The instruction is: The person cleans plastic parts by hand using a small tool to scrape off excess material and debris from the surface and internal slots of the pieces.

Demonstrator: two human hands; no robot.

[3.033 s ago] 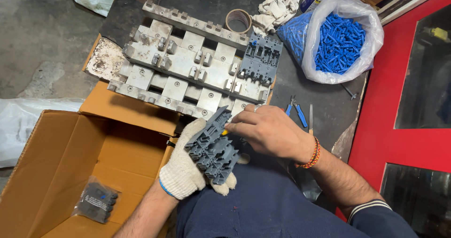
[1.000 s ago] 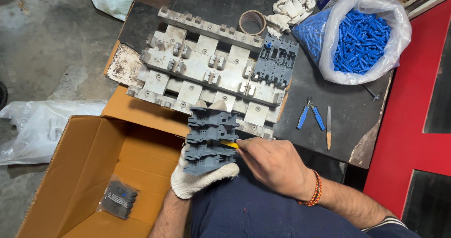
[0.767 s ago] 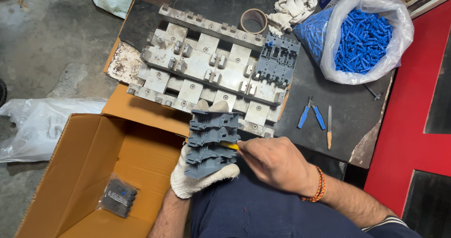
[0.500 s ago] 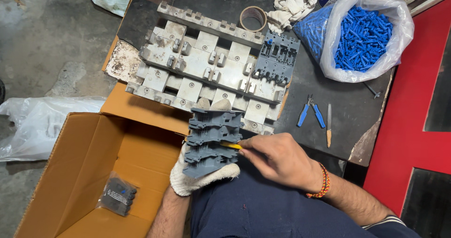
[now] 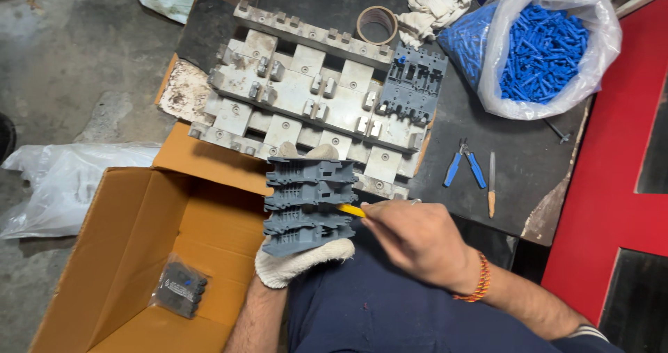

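My left hand (image 5: pixel 300 261), in a white glove, holds a grey plastic moulded part (image 5: pixel 306 203) upright over my lap. My bare right hand (image 5: pixel 416 240) grips a small yellow-handled tool (image 5: pixel 350 210) whose tip touches the right side of the grey part. Just beyond lies a metal fixture plate (image 5: pixel 306 102) with several blocks, and a second dark grey part (image 5: pixel 410 85) sits on its right end.
An open cardboard box (image 5: pixel 139 255) at left holds a small black packet (image 5: pixel 179 287). A plastic bag of blue parts (image 5: pixel 543 43), blue-handled pliers (image 5: pixel 465 166), a file (image 5: pixel 491 193), a tape roll (image 5: pixel 376 24) and rags (image 5: pixel 435 8) lie on the dark table. A red panel (image 5: pixel 612 186) stands at right.
The grey part was turned from a slanted hold to upright in my left hand. My right hand shifted to its right side with the yellow tool against it.
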